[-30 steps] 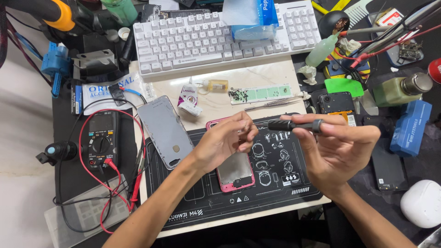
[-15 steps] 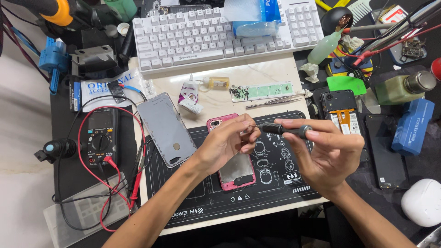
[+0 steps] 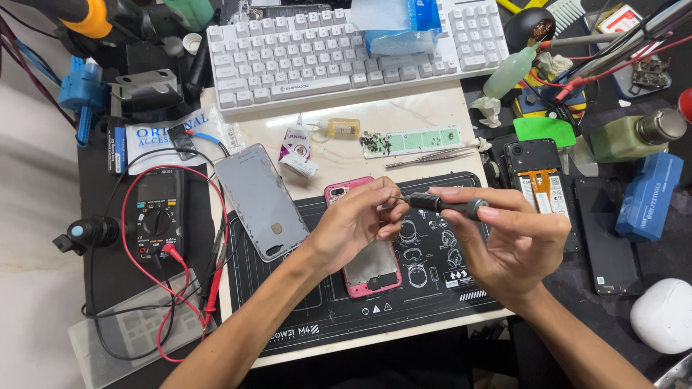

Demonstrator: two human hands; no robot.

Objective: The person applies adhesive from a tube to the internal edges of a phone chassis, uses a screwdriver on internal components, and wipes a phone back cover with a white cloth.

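Holding a small precision screwdriver [image 3: 441, 204] level above the black repair mat [image 3: 404, 302], the right hand [image 3: 508, 245] wraps its thumb and fingers around the knurled dark-grey handle, while the left hand [image 3: 355, 223] pinches narrowly at the thin metal tip; whether anything sits between those fingertips is too small to tell. The screwdriver is short and slim, with a black grip section nearest the left hand and a lighter grey cap end under the right index finger. Directly beneath both hands lies a pink phone frame [image 3: 364, 259], opened up, its bare silver inner plate showing below the left wrist. Just left of the left hand rests a grey phone back cover [image 3: 261, 200], tilted on the pale worktop [image 3: 404, 115]. Beyond the hands lie tweezers [image 3: 431, 156], a green strip carrying tiny screws [image 3: 411, 141] and a small glue bottle [image 3: 297, 150]. Farther still sits a white keyboard [image 3: 346, 54]. Well to the left lies a multimeter [image 3: 158, 212] with red leads. Right of the right hand lies another opened black phone [image 3: 537, 176].
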